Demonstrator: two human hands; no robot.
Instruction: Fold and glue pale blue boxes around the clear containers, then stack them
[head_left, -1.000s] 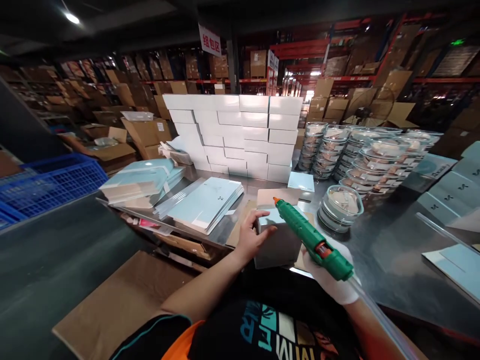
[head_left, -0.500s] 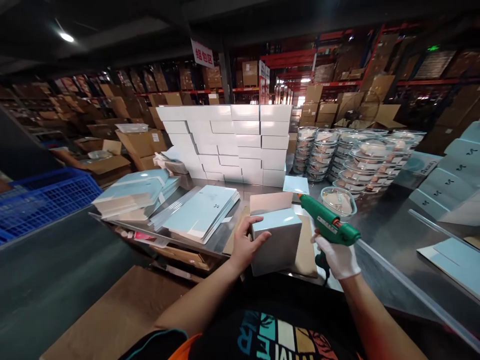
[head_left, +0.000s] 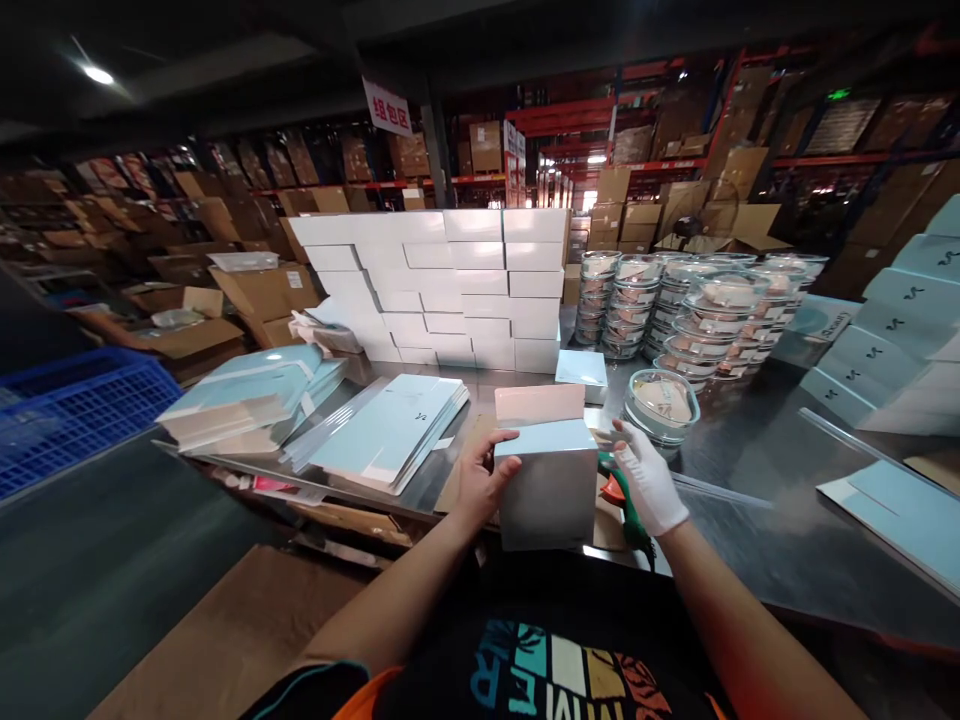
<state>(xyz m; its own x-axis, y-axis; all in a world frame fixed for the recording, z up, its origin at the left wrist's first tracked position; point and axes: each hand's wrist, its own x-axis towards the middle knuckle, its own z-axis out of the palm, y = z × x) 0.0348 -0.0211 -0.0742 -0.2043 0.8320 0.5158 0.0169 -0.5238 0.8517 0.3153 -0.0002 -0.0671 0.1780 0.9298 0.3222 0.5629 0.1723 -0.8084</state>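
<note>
A small pale-blue box (head_left: 551,490) stands on the metal table (head_left: 750,520) right in front of me, its lid flap (head_left: 540,402) up at the back. My bare left hand (head_left: 480,478) grips the box's left side. My white-gloved right hand (head_left: 646,480) is just right of the box, fingers stretched out. It lies over a green glue gun (head_left: 616,492) that rests on the table between hand and box.
A wall of white boxes (head_left: 450,285) stands at the back, with stacks of round clear containers (head_left: 697,310) to its right. Flat blue box blanks (head_left: 394,425) lie to the left, more blue blanks (head_left: 885,350) at the right. A blue crate (head_left: 67,410) sits far left.
My right hand brought the glue gun down from above the box to the table beside it, and its fingers have opened out. The left hand stayed on the box.
</note>
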